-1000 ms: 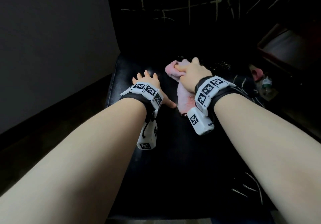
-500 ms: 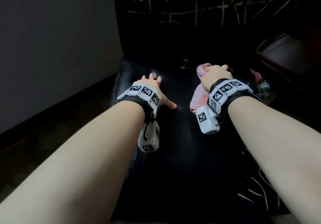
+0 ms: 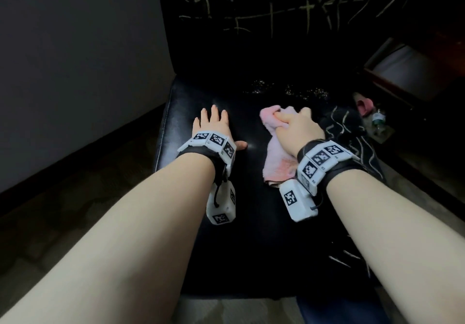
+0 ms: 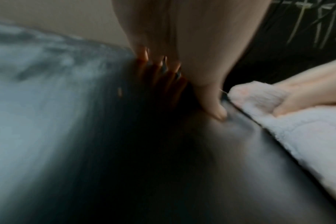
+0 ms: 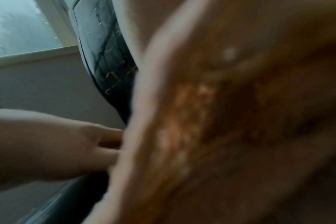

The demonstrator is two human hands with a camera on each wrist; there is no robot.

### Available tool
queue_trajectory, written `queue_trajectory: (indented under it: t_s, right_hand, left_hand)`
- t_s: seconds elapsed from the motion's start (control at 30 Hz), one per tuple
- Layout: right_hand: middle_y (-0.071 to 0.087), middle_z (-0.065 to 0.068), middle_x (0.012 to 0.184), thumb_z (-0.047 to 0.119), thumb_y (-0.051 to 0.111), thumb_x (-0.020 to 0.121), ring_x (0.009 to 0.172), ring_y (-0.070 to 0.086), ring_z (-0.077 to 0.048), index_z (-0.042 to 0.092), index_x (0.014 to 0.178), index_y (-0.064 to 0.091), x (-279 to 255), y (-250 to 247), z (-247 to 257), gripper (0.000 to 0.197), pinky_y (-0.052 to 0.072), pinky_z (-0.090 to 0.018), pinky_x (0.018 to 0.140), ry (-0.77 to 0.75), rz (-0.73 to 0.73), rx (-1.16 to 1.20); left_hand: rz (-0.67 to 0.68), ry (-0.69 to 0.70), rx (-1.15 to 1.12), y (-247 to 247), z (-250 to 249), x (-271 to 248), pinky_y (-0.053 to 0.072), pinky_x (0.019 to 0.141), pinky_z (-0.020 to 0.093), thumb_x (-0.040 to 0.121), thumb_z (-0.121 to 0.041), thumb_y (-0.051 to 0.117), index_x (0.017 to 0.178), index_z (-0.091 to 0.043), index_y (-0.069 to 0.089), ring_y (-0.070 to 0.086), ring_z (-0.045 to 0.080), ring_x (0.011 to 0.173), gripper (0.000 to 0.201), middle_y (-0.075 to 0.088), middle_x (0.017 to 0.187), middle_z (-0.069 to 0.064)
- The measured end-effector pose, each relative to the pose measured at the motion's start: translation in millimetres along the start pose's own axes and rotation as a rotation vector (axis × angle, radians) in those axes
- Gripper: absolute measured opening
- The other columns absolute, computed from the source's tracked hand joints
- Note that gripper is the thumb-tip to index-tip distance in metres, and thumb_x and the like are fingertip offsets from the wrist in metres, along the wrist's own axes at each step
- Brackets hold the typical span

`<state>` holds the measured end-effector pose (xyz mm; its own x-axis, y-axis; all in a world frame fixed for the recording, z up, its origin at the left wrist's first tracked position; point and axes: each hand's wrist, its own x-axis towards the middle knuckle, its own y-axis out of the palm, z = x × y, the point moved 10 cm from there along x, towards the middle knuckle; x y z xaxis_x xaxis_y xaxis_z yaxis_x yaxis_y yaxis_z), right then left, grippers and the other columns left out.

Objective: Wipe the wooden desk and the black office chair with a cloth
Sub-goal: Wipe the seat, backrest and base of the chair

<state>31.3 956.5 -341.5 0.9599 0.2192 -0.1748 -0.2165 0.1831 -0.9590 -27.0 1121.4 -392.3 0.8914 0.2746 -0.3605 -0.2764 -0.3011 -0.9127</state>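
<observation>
- No brand name or readable word is seen in any view; the only markings are black-and-white square code patterns printed on the white wrist bands (image 3: 214,139) and on the small white boxes hanging below both wrists.
- A small bottle (image 3: 377,118) with a pale cap is seen on the floor to the right of the chair, beside a pink object (image 3: 365,105) (its contents and label cannot be made out, the area being dark and small).
- The black office chair (image 3: 251,235) is seen from above; its glossy seat fills the middle of the head view, and its backrest is crossed by pale cracked lines.
- The pink cloth (image 3: 274,152) is lying on the seat, right of centre, bunched at its far end and trailing back towards the right wrist.
- The cloth is gripped by the right hand (image 3: 299,128): the fingers are curled over the bunched end and the thumb is pressed into the fabric, as is confirmed in the left wrist view (image 4: 290,97).
- The left hand (image 3: 214,125) is laid flat on the seat, left of the cloth and apart from it, with the fingers straight and slightly spread and the thumb stretched out sideways towards the cloth.
- The right wrist view is filled by blurred fabric, with the left hand seen at its left edge.
- The wooden desk cannot be identified with certainty.
</observation>
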Motion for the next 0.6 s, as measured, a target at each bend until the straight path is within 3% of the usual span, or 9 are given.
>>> queue_trajectory:
  t_s: [0.1,0.17,0.27,0.4,0.53,0.6]
  right_hand:
    - [0.028,-0.003,0.100,0.016,0.035,0.090,0.088,0.047,-0.030,0.027,0.128,0.050,-27,-5,-35,0.042,0.045,-0.041,0.082,0.072,0.010,0.020]
    - [0.031,-0.004,0.103,0.017,0.035,0.089,0.083,0.048,-0.030,0.028,0.125,0.051,-49,-3,-45,0.041,0.046,-0.040,0.080,0.073,0.031,0.062]
    - [0.037,-0.007,0.107,0.018,0.035,0.087,0.079,0.053,-0.028,0.024,0.120,0.048,-87,9,-48,0.036,0.049,-0.038,0.075,0.040,0.077,0.084]
    - [0.036,-0.007,0.106,0.018,0.037,0.088,0.080,0.054,-0.029,0.029,0.116,0.051,-139,21,-48,0.033,0.051,-0.038,0.077,-0.015,0.115,0.093]
    - [0.034,-0.008,0.109,0.016,0.040,0.090,0.082,0.046,-0.028,0.037,0.132,0.046,-187,33,-49,0.047,0.040,-0.030,0.073,-0.067,0.124,0.056]
    - [0.035,-0.009,0.116,0.016,0.041,0.090,0.090,0.051,-0.031,0.040,0.135,0.043,-209,39,-56,0.051,0.043,-0.032,0.076,-0.066,0.127,0.067]
  left_hand:
    - [0.024,0.020,0.020,12,-19,-23,0.006,0.117,0.046,0.096,-0.043,0.046,0.152,-0.019,0.007,-0.004,0.032,0.146,0.072,-0.003,0.160,0.006]
    - [0.083,0.083,0.058,23,-32,-40,0.006,0.117,0.046,0.099,-0.032,0.043,0.152,-0.021,0.010,-0.004,0.033,0.145,0.063,-0.002,0.160,0.004]
    - [0.153,0.153,0.078,38,-43,-74,0.008,0.116,0.045,0.100,-0.031,0.040,0.150,-0.022,0.018,-0.001,0.033,0.145,0.055,0.002,0.159,0.002]
    - [0.207,0.183,0.114,57,-56,-119,0.015,0.114,0.045,0.095,-0.039,0.048,0.148,-0.018,0.025,0.004,0.032,0.145,0.061,0.007,0.158,0.004]
    - [0.197,0.155,0.117,67,-71,-159,0.025,0.109,0.040,0.087,-0.042,0.061,0.147,-0.012,0.027,0.011,0.031,0.143,0.075,0.013,0.156,0.005]
    - [0.169,0.127,0.116,72,-75,-175,0.026,0.109,0.038,0.087,-0.041,0.060,0.147,-0.010,0.024,0.012,0.030,0.143,0.077,0.013,0.156,0.005]
